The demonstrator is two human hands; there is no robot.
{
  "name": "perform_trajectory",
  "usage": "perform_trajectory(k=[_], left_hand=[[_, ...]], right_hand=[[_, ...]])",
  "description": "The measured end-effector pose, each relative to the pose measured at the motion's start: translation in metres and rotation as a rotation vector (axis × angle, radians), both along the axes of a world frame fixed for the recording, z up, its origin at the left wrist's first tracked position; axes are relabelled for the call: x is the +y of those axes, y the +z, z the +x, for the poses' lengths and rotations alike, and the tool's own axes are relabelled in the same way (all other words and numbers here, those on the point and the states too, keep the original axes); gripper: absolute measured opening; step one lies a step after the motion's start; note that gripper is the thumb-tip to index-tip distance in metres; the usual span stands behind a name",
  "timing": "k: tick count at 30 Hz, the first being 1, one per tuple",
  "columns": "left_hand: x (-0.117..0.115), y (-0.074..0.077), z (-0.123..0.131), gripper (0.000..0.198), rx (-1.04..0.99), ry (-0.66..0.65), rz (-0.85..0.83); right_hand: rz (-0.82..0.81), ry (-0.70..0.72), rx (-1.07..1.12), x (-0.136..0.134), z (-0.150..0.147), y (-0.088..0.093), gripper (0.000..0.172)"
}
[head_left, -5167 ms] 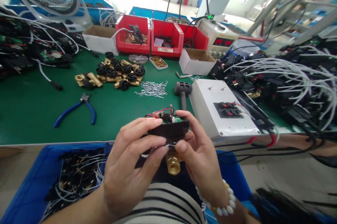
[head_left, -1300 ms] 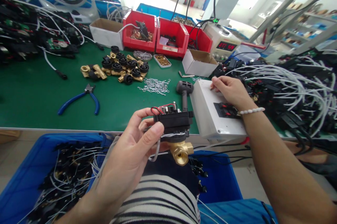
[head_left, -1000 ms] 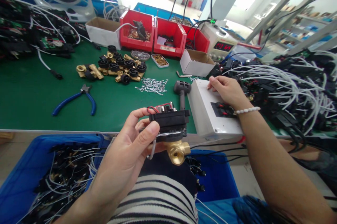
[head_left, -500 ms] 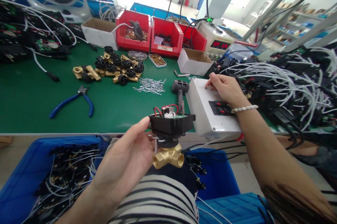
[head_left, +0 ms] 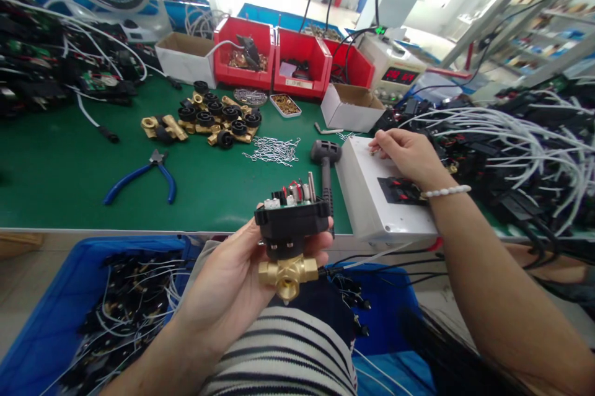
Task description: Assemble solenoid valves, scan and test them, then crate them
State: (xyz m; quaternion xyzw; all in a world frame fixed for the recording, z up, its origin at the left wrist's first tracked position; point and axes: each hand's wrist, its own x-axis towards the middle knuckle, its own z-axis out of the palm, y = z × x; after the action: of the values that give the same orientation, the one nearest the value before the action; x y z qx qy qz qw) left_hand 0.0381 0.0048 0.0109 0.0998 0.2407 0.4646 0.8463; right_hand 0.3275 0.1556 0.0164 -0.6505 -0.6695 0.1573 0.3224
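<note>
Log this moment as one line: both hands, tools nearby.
left hand: holds valve unit, brass downward | right hand: fingers at toggle on white box | pliers: on bench, handles spread | hammer-shaped tool: beside box

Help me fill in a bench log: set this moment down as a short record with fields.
Left hand: holds a black-and-brass unit, brass fitting below the black housing
Right hand: fingers at the large white box, near its far edge; exact grip unclear
Mid-bench: thin silvery pins, grey hammer-shaped tool
Left of the pins: blue-handled pliers; black-capped brass fittings farther back
Back: red bins; instrument with red digits, hard to read
Below: blue tub holding black parts
</note>
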Motion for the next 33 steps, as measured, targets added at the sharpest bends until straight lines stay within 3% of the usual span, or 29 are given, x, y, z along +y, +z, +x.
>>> perform_trajectory(k=[15, 22, 24, 28, 33], left_hand=[[-0.002, -0.004, -0.004, 0.050, 0.090, 0.034, 0.044], [0.000, -0.003, -0.003, 0.060, -0.079, -0.017, 0.039], [0.000, -0.004, -0.005, 0.053, -0.199, -0.042, 0.012], [-0.001, -0.005, -0.006, 0.020, -0.364, -0.045, -0.036], [-0.003, -0.004, -0.004, 0.015, -0.431, -0.054, -0.016]], right_hand=[[-0.038, -0.053, -0.044, -0.003, -0.006, 0.005, 0.026], [-0.058, -0.069, -0.011, -0.005, -0.010, 0.007, 0.022], [-0.075, -0.075, -0.001, -0.006, -0.012, 0.009, 0.020], [-0.081, -0.075, 0.014, -0.008, -0.014, 0.011, 0.018], [-0.080, -0.109, 0.013, -0.007, -0.017, 0.012, 0.014]])
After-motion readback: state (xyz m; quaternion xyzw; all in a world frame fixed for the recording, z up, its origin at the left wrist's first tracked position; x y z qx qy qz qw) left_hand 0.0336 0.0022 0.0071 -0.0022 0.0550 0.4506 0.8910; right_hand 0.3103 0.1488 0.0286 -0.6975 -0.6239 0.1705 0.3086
